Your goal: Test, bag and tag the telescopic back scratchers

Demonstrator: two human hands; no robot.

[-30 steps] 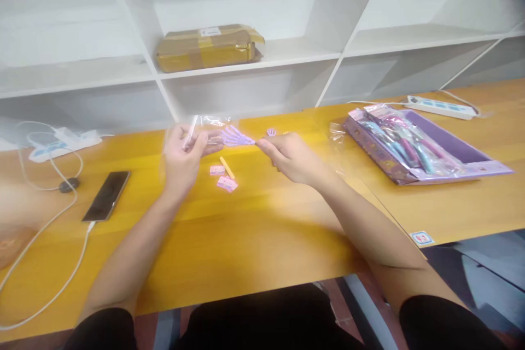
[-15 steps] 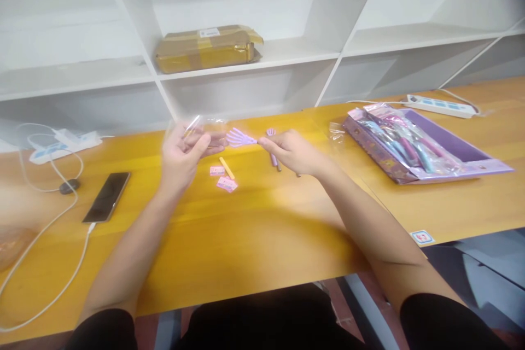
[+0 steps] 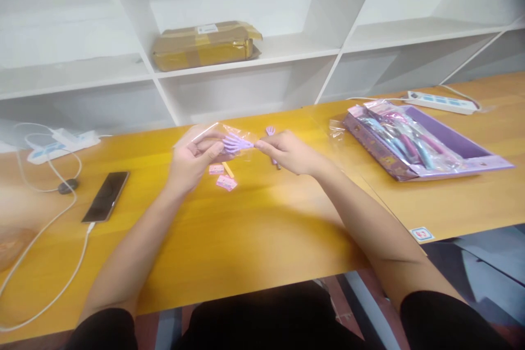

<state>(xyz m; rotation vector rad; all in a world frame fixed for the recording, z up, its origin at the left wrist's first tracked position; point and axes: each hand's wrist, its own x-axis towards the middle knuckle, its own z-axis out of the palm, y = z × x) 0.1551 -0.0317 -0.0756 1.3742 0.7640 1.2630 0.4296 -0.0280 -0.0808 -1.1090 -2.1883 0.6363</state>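
My left hand (image 3: 194, 161) is closed on a clear plastic bag (image 3: 207, 130) that spreads above its fingers. My right hand (image 3: 287, 150) pinches the neck of a purple hand-shaped back scratcher (image 3: 235, 143); its spread fingers lie at the bag, by my left fingertips. The handle is hidden by my right hand. Behind that hand another purple hand-shaped scratcher (image 3: 270, 131) lies on the table, partly covered. Below my left hand are two small pink boxes (image 3: 227, 182) and a yellow stick (image 3: 228, 170), whose upper end is hidden.
On the right, a purple box (image 3: 488, 162) holds several wrapped items, with a power strip (image 3: 441, 103) behind it. A phone (image 3: 106, 197) on a white cable lies left, near another power strip (image 3: 61, 146). A taped carton (image 3: 205, 46) sits on the white shelf (image 3: 303, 49).
The scratcher's head has moved slightly left, into or against the bag. My left hand has shifted right toward it, and the bag now reaches around the purple fingers.
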